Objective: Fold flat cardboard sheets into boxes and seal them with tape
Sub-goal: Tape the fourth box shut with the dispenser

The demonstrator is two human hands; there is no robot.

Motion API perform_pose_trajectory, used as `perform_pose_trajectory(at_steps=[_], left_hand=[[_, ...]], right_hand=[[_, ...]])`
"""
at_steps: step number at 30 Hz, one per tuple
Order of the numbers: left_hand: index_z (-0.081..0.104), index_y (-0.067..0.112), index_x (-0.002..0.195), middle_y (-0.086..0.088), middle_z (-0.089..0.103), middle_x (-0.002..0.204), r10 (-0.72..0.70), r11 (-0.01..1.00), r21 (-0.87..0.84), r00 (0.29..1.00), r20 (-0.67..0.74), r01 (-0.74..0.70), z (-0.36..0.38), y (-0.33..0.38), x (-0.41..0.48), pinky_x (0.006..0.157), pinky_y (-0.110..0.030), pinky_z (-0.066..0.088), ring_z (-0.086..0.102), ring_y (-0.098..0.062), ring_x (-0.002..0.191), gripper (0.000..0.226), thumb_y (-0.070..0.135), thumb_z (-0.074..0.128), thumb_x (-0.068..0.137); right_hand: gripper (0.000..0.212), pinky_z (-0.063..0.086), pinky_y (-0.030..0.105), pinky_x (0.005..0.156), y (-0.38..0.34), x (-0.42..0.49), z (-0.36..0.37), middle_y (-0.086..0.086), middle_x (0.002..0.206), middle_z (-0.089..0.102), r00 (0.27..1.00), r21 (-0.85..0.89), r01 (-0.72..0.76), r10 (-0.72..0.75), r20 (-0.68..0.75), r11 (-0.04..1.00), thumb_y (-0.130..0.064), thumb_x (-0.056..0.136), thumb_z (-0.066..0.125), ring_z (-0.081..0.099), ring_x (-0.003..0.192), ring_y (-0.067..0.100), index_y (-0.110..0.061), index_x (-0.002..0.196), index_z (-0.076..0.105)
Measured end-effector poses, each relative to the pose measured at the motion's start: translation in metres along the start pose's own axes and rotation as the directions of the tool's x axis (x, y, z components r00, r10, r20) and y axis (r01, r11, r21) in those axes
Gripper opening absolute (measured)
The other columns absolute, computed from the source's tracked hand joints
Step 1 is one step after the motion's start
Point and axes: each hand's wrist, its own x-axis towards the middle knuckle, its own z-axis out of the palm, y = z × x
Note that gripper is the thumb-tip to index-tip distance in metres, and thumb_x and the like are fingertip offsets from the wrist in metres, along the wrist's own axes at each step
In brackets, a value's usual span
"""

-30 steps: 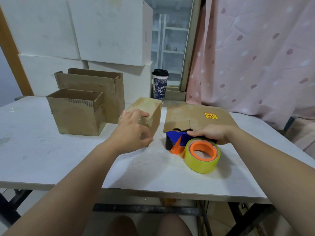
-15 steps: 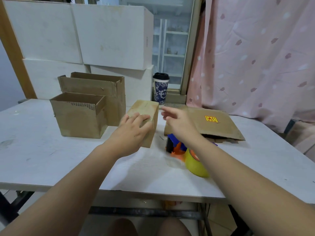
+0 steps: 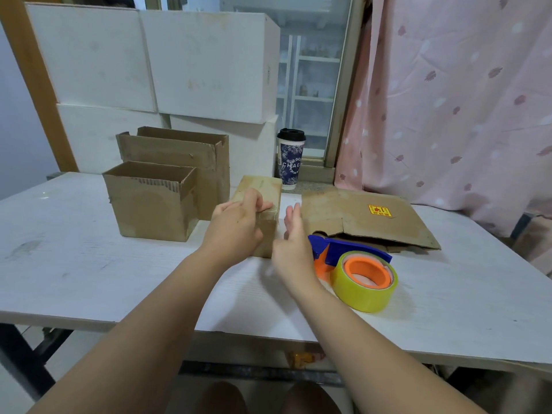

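A small closed cardboard box (image 3: 264, 189) stands mid-table. My left hand (image 3: 236, 225) lies over its near top and left side, fingers curled onto the top. My right hand (image 3: 294, 239) is beside the box's right face with fingers straight, close to it; whether it touches is unclear. A tape dispenser (image 3: 355, 268) with a blue frame, orange hub and a yellowish tape roll rests on the table just right of my right hand. A flat cardboard sheet (image 3: 364, 218) with a yellow sticker lies behind the dispenser.
Two open-topped cardboard boxes, a smaller one (image 3: 150, 204) in front of a taller one (image 3: 179, 150), stand at left. A lidded paper cup (image 3: 290, 158) stands at the back. White boxes (image 3: 149, 61) are stacked behind. The white table (image 3: 74, 264) has its front edge near me.
My right hand left the tape dispenser, swung left and came down beside the small box's right face. My left hand stayed on the box.
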Motion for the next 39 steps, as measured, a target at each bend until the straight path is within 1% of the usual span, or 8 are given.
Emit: perform_pose_trajectory(at_steps=[10, 15, 20, 25, 28, 31, 34, 39], left_hand=[[0.043, 0.019, 0.098, 0.013, 0.069, 0.104, -0.011, 0.987, 0.157, 0.988, -0.151, 0.035, 0.014, 0.003, 0.006, 0.077, -0.023, 0.019, 0.064, -0.014, 0.092, 0.026, 0.005, 0.056, 0.081], [0.04, 0.023, 0.094, 0.015, 0.07, 0.102, -0.108, 0.989, 0.082, 0.973, -0.204, 0.127, 0.008, 0.012, 0.005, 0.081, -0.027, 0.026, 0.064, -0.012, 0.091, 0.022, 0.005, 0.051, 0.087], [0.05, 0.024, 0.113, 0.015, 0.069, 0.104, -0.032, 0.974, 0.213, 0.98, -0.194, 0.074, 0.003, 0.016, 0.003, 0.076, -0.03, 0.031, 0.063, -0.014, 0.096, 0.033, 0.005, 0.052, 0.086], [0.061, 0.008, 0.095, -0.007, 0.067, 0.099, 0.2, 0.945, 0.309, 0.942, -0.27, -0.112, -0.006, 0.011, -0.01, 0.048, -0.023, 0.03, 0.057, -0.028, 0.053, 0.032, 0.001, 0.074, 0.066], [0.062, 0.005, 0.085, -0.013, 0.063, 0.109, 0.2, 0.966, 0.208, 0.951, -0.234, -0.152, -0.009, 0.003, -0.019, 0.045, -0.022, 0.035, 0.063, -0.029, 0.062, 0.024, 0.005, 0.079, 0.069], [0.064, 0.007, 0.095, -0.017, 0.056, 0.121, 0.168, 0.969, 0.206, 0.972, -0.164, -0.133, -0.013, -0.011, -0.026, 0.076, -0.039, 0.048, 0.059, -0.033, 0.101, 0.044, 0.024, 0.086, 0.062], [0.062, 0.019, 0.109, -0.002, 0.052, 0.123, -0.142, 0.984, -0.133, 0.965, -0.218, 0.115, -0.025, -0.018, -0.033, 0.095, -0.039, 0.041, 0.052, -0.011, 0.108, 0.034, 0.036, 0.071, 0.081], [0.064, 0.024, 0.11, 0.006, 0.066, 0.103, -0.511, 0.662, -0.665, 0.857, -0.064, 0.345, -0.029, -0.023, -0.04, 0.075, -0.019, 0.051, 0.061, -0.002, 0.087, 0.03, 0.007, 0.042, 0.099]], right_hand=[[0.087, 0.037, 0.023, 0.098, -0.012, 0.012, -0.004, -0.012, 0.158, 0.019, 0.99, 0.012, -0.053, 0.051, 0.129, 0.999, 0.015, 0.084, 0.034, 0.028, 0.137, 0.006, -0.023, 0.153, -0.003], [0.079, 0.037, 0.03, 0.082, -0.02, 0.015, -0.019, -0.01, 0.143, 0.037, 0.951, 0.106, -0.229, 0.199, 0.237, 0.968, 0.015, 0.083, 0.038, 0.037, 0.136, 0.031, -0.018, 0.152, 0.017], [0.079, 0.047, 0.012, 0.084, -0.026, 0.015, -0.025, -0.008, 0.151, 0.033, 0.991, 0.017, 0.04, -0.042, 0.126, 0.999, 0.015, 0.084, 0.037, 0.033, 0.135, 0.005, -0.028, 0.149, 0.026], [0.068, 0.016, 0.008, 0.108, -0.036, 0.021, -0.032, -0.001, 0.149, 0.041, 0.923, -0.449, 0.381, -0.309, 0.228, 0.808, 0.014, 0.079, 0.033, 0.031, 0.139, 0.009, -0.019, 0.136, 0.052], [0.061, 0.015, 0.008, 0.104, -0.032, 0.026, -0.036, 0.0, 0.149, 0.042, 0.9, -0.588, 0.428, -0.263, 0.349, 0.687, 0.012, 0.085, 0.034, 0.033, 0.139, 0.012, -0.017, 0.135, 0.054], [0.054, 0.016, 0.008, 0.104, -0.027, 0.027, -0.04, -0.001, 0.147, 0.044, 0.883, -0.629, 0.462, -0.261, 0.389, 0.625, 0.006, 0.09, 0.037, 0.035, 0.138, 0.012, -0.018, 0.134, 0.055], [0.047, 0.016, 0.007, 0.103, -0.029, 0.031, -0.043, -0.004, 0.146, 0.045, 0.866, -0.662, 0.495, -0.26, 0.427, 0.563, -0.002, 0.093, 0.042, 0.036, 0.137, 0.009, -0.022, 0.134, 0.055], [0.046, 0.015, 0.004, 0.097, -0.032, 0.037, -0.049, -0.008, 0.146, 0.044, 0.841, -0.672, 0.532, -0.231, 0.49, 0.514, -0.006, 0.096, 0.043, 0.036, 0.136, 0.008, -0.027, 0.135, 0.053]])
